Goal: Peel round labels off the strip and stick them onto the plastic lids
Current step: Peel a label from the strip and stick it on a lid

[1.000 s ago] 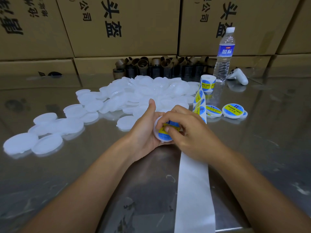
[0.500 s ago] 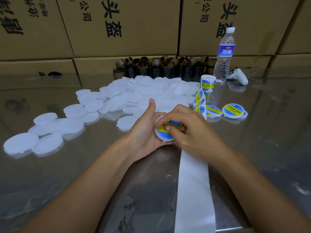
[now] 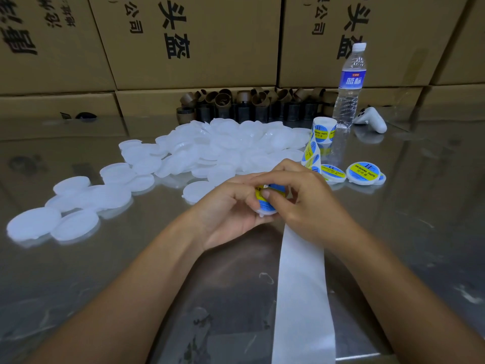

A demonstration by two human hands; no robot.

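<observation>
While the left hand cups a white plastic lid from the left and below, fingers curled round its rim, the right hand closes on the same lid from the right. Its thumb lies flat on the blue-and-yellow round label on the lid's face, and its fingers arch over the top edge. The lid is held tilted, just above the table, at the near centre.

Work surface: a reflective, metal-looking table top, scuffed and smeared toward the front. A white backing strip runs from the front edge, passes under the right hand, and rises to a label roll standing upright at the right rear. Unlabelled lids lie heaped at centre rear and trail off to the left. Labelled lids lie just right of the strip. A water bottle stands just behind the roll, and a white controller lies beside the bottle. Brown cardboard cores are crowded along the rear edge.

Surroundings: cardboard cartons printed with black characters form a wall directly behind the table.
</observation>
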